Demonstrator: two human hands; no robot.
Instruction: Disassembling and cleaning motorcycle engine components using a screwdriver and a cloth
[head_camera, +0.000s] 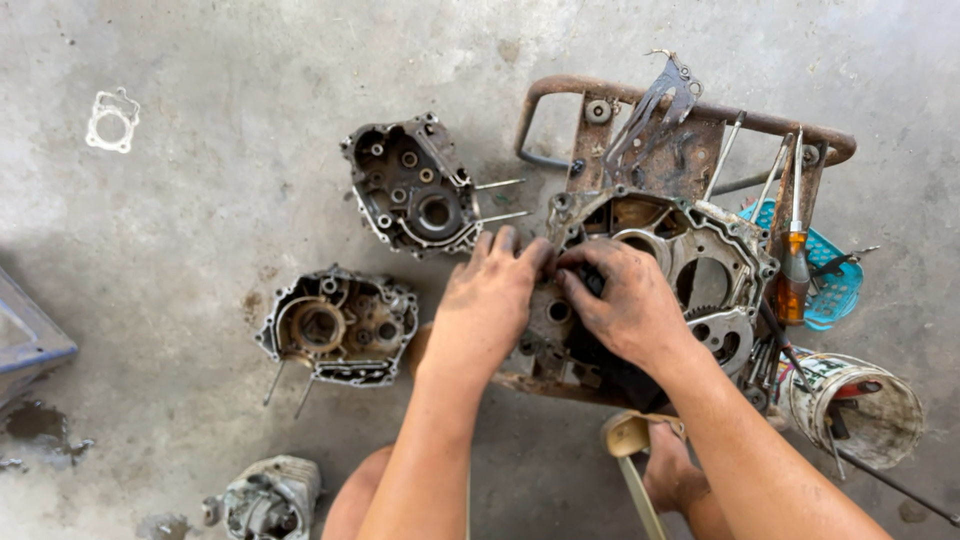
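Both hands press on a greasy engine case (700, 270) that rests on a rusty metal stand (700, 125) over the concrete floor (200, 180). The left hand (487, 300) lies with fingers curled over the case's near left edge; the right hand (622, 300) pinches a small dark part in the case, too hidden to identify. Just below the right hand a foot in a sandal (640, 440) shows. To the right of the right hand stand a tin of tools (860, 405), a blue basket (835, 285) and an orange-handled screwdriver (795, 275). Left of the left hand lie two more engine covers, one near (340, 325), one farther (415, 185). A gasket (112, 120) lies far left.
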